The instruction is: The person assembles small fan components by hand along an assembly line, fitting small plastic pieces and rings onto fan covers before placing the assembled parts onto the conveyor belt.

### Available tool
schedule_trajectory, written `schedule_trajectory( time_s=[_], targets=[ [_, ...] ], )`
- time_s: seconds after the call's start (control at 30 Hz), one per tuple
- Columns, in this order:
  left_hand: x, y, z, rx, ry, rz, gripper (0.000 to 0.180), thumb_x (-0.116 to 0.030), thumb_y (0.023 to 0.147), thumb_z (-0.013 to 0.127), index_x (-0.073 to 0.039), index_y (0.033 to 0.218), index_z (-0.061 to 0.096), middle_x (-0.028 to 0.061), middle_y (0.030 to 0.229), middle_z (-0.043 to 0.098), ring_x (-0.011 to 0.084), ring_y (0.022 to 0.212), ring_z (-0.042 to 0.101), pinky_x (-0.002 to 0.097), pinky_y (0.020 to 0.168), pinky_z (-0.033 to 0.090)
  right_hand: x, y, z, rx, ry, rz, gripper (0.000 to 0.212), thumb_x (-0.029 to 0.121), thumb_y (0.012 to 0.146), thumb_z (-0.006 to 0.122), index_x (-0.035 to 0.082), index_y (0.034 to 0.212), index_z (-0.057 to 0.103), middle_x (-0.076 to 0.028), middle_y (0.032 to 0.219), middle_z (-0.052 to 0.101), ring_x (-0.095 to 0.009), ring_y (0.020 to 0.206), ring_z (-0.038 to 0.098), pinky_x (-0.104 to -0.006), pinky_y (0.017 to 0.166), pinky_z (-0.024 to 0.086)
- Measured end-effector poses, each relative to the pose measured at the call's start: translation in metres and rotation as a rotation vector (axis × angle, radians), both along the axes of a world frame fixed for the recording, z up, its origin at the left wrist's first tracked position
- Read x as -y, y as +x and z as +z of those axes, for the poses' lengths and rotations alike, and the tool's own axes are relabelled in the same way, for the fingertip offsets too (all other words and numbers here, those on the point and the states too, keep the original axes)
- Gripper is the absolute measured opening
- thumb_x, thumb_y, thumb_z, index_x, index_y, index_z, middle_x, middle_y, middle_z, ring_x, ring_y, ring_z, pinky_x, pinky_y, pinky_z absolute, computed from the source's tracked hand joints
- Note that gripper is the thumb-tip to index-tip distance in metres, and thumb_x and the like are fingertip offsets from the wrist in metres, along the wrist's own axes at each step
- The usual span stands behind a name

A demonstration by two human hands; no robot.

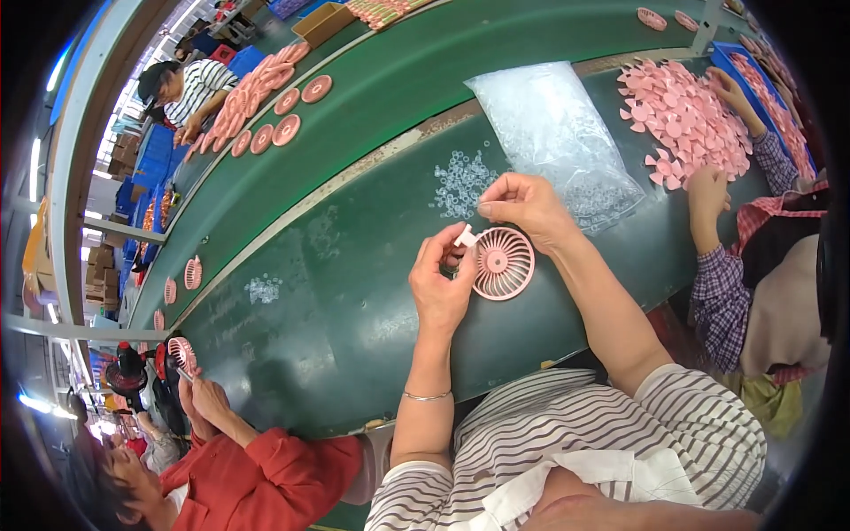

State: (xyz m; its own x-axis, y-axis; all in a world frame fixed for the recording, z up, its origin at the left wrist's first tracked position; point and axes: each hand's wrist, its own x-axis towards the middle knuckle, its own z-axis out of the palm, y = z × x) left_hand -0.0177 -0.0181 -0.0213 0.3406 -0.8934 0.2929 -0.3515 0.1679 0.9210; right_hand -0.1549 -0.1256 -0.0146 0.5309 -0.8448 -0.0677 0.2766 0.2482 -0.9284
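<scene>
A round pink fan guard (513, 276) with radial ribs faces up above the green table. My left hand (438, 288) is closed on its edge, where a small white connector piece (466, 235) sticks out. My right hand (534, 212) has thumb and forefinger pinched just above the guard; anything between those fingertips is too small to make out. Beyond it lies a loose pile of small clear plastic rings (460, 181). A large clear bag (553, 124) holding more of these rings rests right behind my right hand.
Pink fan blades (682, 119) are heaped at the right, with a co-worker's hands (708, 195) beside them. A smaller ring cluster (264, 288) lies left. A person in red (266, 478) holds another guard (181, 354). Pink round parts (286, 129) sit across the green conveyor belt (354, 119).
</scene>
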Motion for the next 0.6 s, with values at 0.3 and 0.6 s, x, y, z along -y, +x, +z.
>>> schedule_trajectory(
  time_s=[0.3,0.6],
  targets=[
    [-0.002,0.005,-0.010,-0.186,0.118,0.023,0.026,-0.002,0.077,0.064,0.000,0.103,0.060,0.0094,0.092,0.064,0.0128,0.078,0.060,0.0243,0.071,0.048,-0.018,0.025,-0.017,-0.125,-0.067,-0.061,0.010,0.001,0.079,0.064,-0.002,0.085,0.057,-0.005,0.075,0.061,-0.007,0.062,0.056,-0.0197,0.056,0.047],
    [-0.006,-0.001,-0.012,-0.171,0.152,0.116,0.029,-0.007,0.076,0.069,-0.002,0.102,0.060,0.0103,0.092,0.066,0.0172,0.087,0.064,0.0283,0.080,0.048,-0.023,0.029,-0.015,-0.243,-0.182,-0.141,0.011,0.003,0.081,0.062,-0.001,0.088,0.055,-0.003,0.072,0.059,-0.005,0.057,0.053,-0.0184,0.051,0.044]
  ],
)
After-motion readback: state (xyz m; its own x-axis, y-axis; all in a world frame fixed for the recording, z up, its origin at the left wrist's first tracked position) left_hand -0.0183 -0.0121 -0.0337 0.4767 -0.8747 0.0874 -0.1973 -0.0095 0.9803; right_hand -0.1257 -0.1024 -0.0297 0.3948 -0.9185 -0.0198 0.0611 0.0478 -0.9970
